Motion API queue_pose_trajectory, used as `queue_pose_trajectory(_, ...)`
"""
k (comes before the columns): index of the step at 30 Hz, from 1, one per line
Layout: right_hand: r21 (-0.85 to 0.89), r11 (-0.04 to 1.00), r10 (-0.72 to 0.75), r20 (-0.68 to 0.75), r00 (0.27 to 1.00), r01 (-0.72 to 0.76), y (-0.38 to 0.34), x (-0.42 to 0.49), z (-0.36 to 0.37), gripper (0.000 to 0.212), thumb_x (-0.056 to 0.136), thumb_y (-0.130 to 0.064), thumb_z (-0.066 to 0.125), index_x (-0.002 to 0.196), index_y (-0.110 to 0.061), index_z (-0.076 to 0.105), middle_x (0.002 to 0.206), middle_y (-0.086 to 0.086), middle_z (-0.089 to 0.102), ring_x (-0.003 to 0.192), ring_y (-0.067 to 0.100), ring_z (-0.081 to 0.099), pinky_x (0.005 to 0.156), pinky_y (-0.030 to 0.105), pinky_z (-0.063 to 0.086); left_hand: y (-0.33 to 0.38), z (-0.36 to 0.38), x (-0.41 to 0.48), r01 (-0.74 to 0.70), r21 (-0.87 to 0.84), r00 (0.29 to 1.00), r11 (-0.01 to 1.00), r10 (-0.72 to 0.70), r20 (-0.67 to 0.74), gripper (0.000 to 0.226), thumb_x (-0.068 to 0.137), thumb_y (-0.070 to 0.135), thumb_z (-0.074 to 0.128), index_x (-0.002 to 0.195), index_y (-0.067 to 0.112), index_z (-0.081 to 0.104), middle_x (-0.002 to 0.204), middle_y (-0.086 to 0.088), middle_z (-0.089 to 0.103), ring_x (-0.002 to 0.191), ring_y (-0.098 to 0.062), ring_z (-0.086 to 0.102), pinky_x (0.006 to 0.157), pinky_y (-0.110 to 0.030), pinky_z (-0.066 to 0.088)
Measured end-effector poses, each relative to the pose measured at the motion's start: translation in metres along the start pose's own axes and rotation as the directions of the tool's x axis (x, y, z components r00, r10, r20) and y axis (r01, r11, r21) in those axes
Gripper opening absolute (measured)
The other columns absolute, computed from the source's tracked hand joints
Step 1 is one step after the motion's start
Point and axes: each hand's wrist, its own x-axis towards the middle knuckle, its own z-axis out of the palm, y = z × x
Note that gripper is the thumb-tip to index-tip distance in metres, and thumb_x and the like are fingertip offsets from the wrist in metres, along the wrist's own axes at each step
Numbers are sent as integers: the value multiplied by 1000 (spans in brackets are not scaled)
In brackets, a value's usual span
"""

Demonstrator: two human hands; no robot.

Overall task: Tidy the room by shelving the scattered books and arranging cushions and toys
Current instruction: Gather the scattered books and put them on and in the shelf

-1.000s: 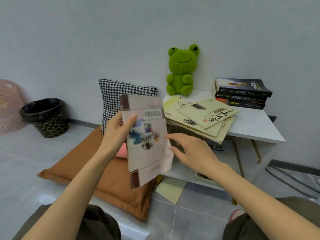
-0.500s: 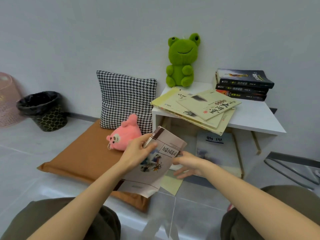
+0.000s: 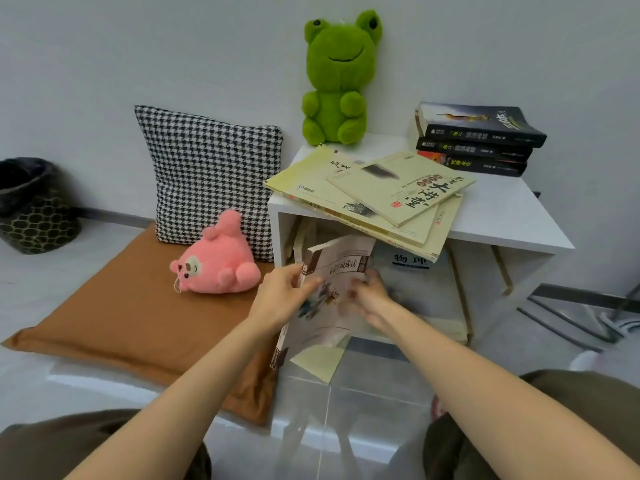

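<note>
Left hand (image 3: 280, 296) clamps fingers and thumb on the spine edge of one pale paperback (image 3: 341, 268), tilted at the white shelf's (image 3: 502, 216) lower opening. Right hand (image 3: 372, 301), at the book's 3 o'clock, is blurred and its grip unreadable. At 9 o'clock lie a brown cushion (image 3: 114, 317), a pink plush (image 3: 216, 263) and a houndstooth cushion (image 3: 207, 174). At 12 o'clock, on top, are fanned yellow booklets (image 3: 346, 199), three stacked dark books (image 3: 474, 140) and one green frog (image 3: 337, 81).

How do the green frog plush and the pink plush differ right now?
The green frog plush sits upright on the white table; the pink plush lies tipped over on the brown cushion. The green frog plush looks larger than the pink plush. Both are soft toys.
</note>
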Motion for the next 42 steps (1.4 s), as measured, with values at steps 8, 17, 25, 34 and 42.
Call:
queue_pose_trajectory(8, 150, 988, -7, -149, 989, 30, -5, 50, 2, 21, 99, -16, 48, 120, -18, 45, 97, 8, 61, 72, 16, 59, 66, 30, 54, -5, 30, 33, 104, 255, 994, 961, -104, -15, 26, 94, 29, 55, 84, 6, 63, 83, -8, 68, 75, -25, 61, 63, -34, 45)
queue_pose_trajectory(17, 354, 934, 18, 62, 998, -39, -3, 72, 0, 45, 102, -9, 39, 140, -33, 37, 133, 8, 52, 122, 26, 52, 103, 39, 42, -23, 60, 51, 250, -15, 951, 968, -248, -184, 14, 94, 23, 56, 90, 12, 64, 85, -2, 65, 84, -28, 64, 77, -44, 53)
queue_pose_trajectory(25, -216, 957, 261, 359, 896, -192, 45, 71, -6, 81, 87, 14, 52, 150, -27, 22, 145, 13, 41, 128, 30, 47, 96, 38, 49, -28, 69, 57, 312, -299, 882, 902, -392, -260, 16, 94, 27, 57, 79, 27, 57, 74, 9, 61, 78, -16, 61, 78, -33, 51)
queue_pose_trajectory(34, -562, 814, 45, 316, 948, 149, 84, 82, 27, 88, 88, -14, 66, 153, -23, 7, 156, 2, 26, 142, 19, 29, 103, 22, 31, -41, 66, 75, 295, -407, 881, 864, -411, -234, 23, 92, 24, 62, 70, 30, 57, 71, 9, 63, 71, -11, 61, 83, -41, 55)
queue_pose_trajectory(42, -574, 806, -3, 239, 971, 143, 87, 104, 43, 86, 85, -4, 68, 152, -23, 17, 151, 4, 37, 138, 20, 36, 104, 25, 35, -55, 53, 84, 213, -72, 926, 974, -225, -303, 28, 82, 47, 67, 85, 19, 74, 75, 1, 72, 73, -16, 66, 72, -36, 56)
